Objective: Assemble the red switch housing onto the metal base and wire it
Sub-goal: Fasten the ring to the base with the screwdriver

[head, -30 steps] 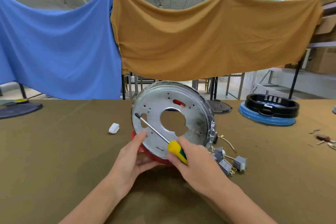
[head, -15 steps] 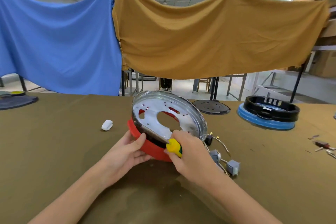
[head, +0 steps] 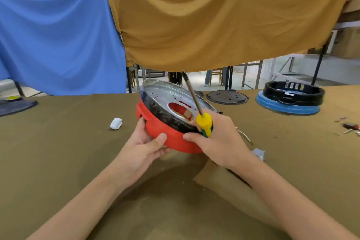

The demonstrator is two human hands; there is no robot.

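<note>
The round metal base [head: 159, 93] sits inside the red housing [head: 171, 138], and the pair is tilted above the table with its near edge low. My left hand [head: 144, 146] grips the red rim from the left, thumb on its side. My right hand [head: 220, 140] holds a yellow and green screwdriver [head: 203, 123] whose shaft points up and away over the base, while its thumb presses the red rim. Through the base's centre hole the red part shows. A grey connector [head: 259, 154] and a wire [head: 246, 137] lie behind my right hand, mostly hidden.
A small white plastic piece [head: 116, 123] lies left of the housing. A black ring on a blue disc [head: 290, 99] and a dark round plate [head: 227, 97] stand at the far right. Small tools [head: 350, 127] lie at the right edge. Blue and ochre cloths hang behind the olive-covered table [head: 58, 152].
The assembly has tipped from nearly upright, facing me, to almost flat. The screwdriver swung from lying across the base to pointing up. Both hands moved to the red rim.
</note>
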